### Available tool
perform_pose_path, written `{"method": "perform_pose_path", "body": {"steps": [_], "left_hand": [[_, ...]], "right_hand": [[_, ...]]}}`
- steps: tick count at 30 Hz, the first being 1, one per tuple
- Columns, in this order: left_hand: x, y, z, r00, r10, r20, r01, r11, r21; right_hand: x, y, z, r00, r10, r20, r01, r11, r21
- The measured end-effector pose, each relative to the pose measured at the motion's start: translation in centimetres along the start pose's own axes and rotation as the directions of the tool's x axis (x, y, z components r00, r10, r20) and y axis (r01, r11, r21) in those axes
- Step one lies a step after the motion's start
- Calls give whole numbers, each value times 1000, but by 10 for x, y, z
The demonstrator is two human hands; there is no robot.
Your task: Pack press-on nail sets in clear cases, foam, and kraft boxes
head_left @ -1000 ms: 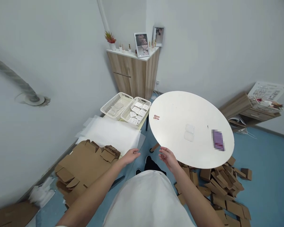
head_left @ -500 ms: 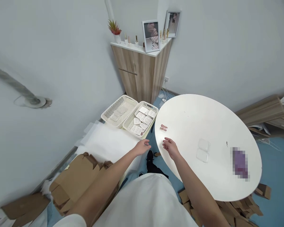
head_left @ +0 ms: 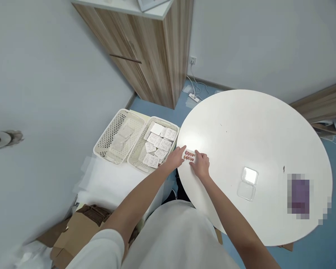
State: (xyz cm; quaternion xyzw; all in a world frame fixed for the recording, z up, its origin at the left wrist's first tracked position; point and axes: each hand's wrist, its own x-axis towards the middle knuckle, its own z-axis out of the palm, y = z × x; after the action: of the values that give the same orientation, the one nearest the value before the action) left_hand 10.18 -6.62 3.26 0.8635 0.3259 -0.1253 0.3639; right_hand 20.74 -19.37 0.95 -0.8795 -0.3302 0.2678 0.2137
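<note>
A small white card of press-on nails [head_left: 189, 155], with two rows of reddish nails, lies at the left side of the round white table. My left hand [head_left: 176, 158] pinches its left edge. On the opposite edge, my right hand [head_left: 201, 165] has thumb and fingers closed. Both hands stay low at the tabletop. To their right lies an opened clear plastic case [head_left: 246, 191]; its upper half looks bright white, and I cannot tell whether that is glare or an insert.
Left of the round table [head_left: 257, 123], a perforated basket [head_left: 134, 158] holds several printed white cards. Another basket [head_left: 100, 144] has clear plastic cases. A purple blurred item [head_left: 300, 192] and a small dark piece [head_left: 283, 169] lie at right. Cardboard [head_left: 78, 231] stands lower left.
My hands, empty and apart before, have come down onto the nail card and grip it from both sides. My view has tilted downward and moved closer to the table.
</note>
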Motion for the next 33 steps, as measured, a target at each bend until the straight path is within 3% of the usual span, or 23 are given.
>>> {"method": "perform_pose_path", "body": {"steps": [10, 14, 18, 25, 29, 33], "left_hand": [[8, 2, -1, 998, -22, 52, 24, 999, -29], [6, 6, -1, 1000, 18, 18, -17, 999, -34], [-6, 6, 7, 998, 54, -42, -57, 996, -67], [-55, 1, 26, 965, 225, -136, -252, 938, -238], [-83, 8, 34, 947, 288, -143, -317, 907, -277], [-104, 23, 44, 922, 355, -156, -386, 882, -272]], "right_hand": [[4, -2, 2, 999, 47, 12, -47, 998, -29], [4, -9, 0, 995, 99, 4, -99, 994, -42], [-6, -14, -1, 1000, 29, 0, -29, 1000, -13], [-60, -19, -10, 996, -56, -74, 67, 987, 146], [-99, -19, -21, 989, -13, -146, 64, 935, 350], [-134, -14, -29, 974, 47, -223, 60, 891, 449]]}}
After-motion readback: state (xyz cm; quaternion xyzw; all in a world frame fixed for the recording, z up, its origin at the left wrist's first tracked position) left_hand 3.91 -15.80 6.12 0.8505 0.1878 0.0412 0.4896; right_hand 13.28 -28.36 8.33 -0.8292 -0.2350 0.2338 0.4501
